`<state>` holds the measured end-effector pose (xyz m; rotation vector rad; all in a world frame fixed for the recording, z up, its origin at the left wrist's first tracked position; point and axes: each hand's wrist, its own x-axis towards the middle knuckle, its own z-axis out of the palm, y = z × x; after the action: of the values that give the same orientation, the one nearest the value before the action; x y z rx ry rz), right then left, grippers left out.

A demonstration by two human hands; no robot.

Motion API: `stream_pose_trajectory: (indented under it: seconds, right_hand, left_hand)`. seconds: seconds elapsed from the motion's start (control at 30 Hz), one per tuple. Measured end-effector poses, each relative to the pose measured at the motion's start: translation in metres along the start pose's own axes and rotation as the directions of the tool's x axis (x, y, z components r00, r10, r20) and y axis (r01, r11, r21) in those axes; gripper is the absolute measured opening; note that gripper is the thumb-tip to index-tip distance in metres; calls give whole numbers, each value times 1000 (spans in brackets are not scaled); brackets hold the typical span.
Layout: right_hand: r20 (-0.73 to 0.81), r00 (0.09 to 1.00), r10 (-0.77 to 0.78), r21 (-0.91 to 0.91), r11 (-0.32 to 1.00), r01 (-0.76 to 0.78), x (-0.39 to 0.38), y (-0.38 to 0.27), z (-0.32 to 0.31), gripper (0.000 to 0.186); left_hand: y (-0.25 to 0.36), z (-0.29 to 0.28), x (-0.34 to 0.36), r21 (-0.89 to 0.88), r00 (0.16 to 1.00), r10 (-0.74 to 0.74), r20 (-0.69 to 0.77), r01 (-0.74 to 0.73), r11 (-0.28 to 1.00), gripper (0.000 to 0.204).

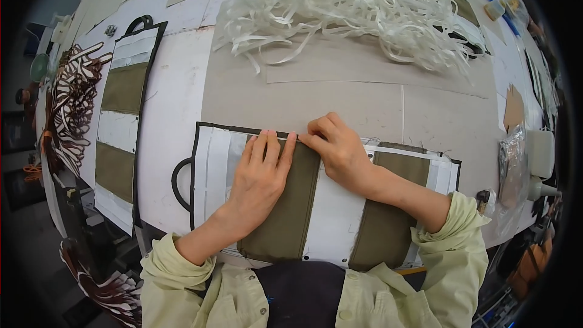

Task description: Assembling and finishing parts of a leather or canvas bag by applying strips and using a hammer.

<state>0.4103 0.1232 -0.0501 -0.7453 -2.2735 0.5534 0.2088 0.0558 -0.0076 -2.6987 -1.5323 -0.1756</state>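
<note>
A flat fabric panel [279, 225] with olive and white blocks lies on the table right in front of me. Dark binding edges it, and a black loop handle [178, 183] sticks out on its left side. My left hand [260, 173] rests on the panel with fingers stretched toward the far edge. Beside it, my right hand [340, 152] pinches that far edge between thumb and fingers. A narrow white tape [404, 152] runs along the edge to the right of my right hand. What lies under my fingertips is hidden.
A heap of loose white ribbon [340, 12] covers the far middle. At the left lies a similar olive and white panel [124, 109], next to a bundle of brown-and-white strips [76, 103]. Clear plastic bags [513, 170] and a white machine part [540, 153] are at the right.
</note>
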Motion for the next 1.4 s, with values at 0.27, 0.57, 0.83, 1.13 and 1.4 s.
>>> stream_pose_trajectory:
  seconds: [0.27,0.57,0.83,1.13,1.4]
  right_hand:
    - [11,962,275,193,943,-271,-4,1,-13,19]
    - [-13,1000,-3,-68,998,3,-11,8,-14,24]
    - [1,973,-232,-191,955,228,-17,10,-16,38]
    - [-72,984,162,141,979,-150,-18,7,-17,24]
    - [-14,986,167,214,964,-161,-18,13,-22,24]
  left_hand:
    - [8,9,-1,-34,1000,-15,23,16,999,64]
    - [11,9,1,-20,1000,-25,0,25,1000,63]
    - [21,9,5,61,998,-56,-22,58,996,61]
    - [24,11,8,-83,1000,4,-14,-5,997,63]
    - [24,13,8,-38,1000,14,-4,-14,999,61]
